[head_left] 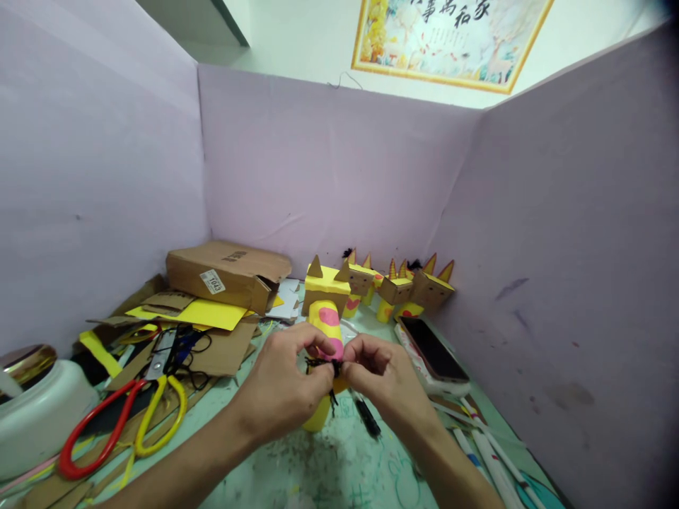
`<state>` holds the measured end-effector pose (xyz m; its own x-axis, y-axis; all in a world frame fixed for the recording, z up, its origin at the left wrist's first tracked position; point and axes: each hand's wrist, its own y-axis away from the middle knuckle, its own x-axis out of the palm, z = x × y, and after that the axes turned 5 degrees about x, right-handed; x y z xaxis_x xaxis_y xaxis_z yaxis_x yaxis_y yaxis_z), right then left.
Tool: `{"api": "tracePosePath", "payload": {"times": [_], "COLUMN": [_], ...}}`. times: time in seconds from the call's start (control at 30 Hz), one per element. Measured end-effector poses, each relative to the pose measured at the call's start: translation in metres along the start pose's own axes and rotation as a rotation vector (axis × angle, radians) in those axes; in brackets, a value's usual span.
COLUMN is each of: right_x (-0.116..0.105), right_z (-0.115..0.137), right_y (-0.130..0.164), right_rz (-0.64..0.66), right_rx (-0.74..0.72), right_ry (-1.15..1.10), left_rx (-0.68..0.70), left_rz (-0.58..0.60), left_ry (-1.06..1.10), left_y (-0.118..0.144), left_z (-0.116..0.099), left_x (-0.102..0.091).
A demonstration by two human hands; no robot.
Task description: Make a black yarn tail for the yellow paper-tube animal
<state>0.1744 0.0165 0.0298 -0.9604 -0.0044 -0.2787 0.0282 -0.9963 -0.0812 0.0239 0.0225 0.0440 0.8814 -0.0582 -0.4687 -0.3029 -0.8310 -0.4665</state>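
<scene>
- Cardboard animal (325, 314), yellow with pink patches, is on the table (276, 470) between the two hands, its eared head toward the back panel (329, 162); the hands hide part of its body.
- Left hand (289, 375): grip nearly closed, thumb and fingertips pinching a black tuft (317, 363) at the animal's body.
- Right hand (390, 378): thumb and forefinger pressed together at the other end of that tuft — a small, tight grip.
- Close by, a black pen (367, 417) lies between the animal and the right forearm.
- Farther right are a phone (433, 350) and some markers (491, 463).
- Behind, similar cardboard animals (433, 288) crowd the right corner.
- Leftward — clutter: red-and-yellow scissors (158, 366), yellow sheets (204, 313), a cardboard box (228, 272), a white jar (47, 410).
</scene>
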Motion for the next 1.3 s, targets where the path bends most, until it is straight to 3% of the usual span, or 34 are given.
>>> {"api": "tracePosePath", "payload": {"times": [0.53,0.73,1.07,1.3], "right_x": [-0.002,-0.008,-0.007,-0.002], "right_z": [-0.002,0.006,0.006,0.006], "right_y": [0.0,0.003,0.005,0.005], "right_rz": [0.031,-0.048,-0.059,-0.047], "right_rx": [-0.01,-0.055,-0.13,-0.05], "right_ry": [0.078,0.112,0.2,0.125], "left_rx": [-0.076,-0.07,-0.012,0.008], "left_rz": [-0.056,-0.018,-0.02,-0.016], "left_ry": [-0.025,0.004,0.031,-0.044], "left_y": [0.0,-0.001,0.0,-0.001], "left_z": [0.001,-0.002,-0.006,-0.002], "left_x": [0.001,-0.001,0.0,0.0]}}
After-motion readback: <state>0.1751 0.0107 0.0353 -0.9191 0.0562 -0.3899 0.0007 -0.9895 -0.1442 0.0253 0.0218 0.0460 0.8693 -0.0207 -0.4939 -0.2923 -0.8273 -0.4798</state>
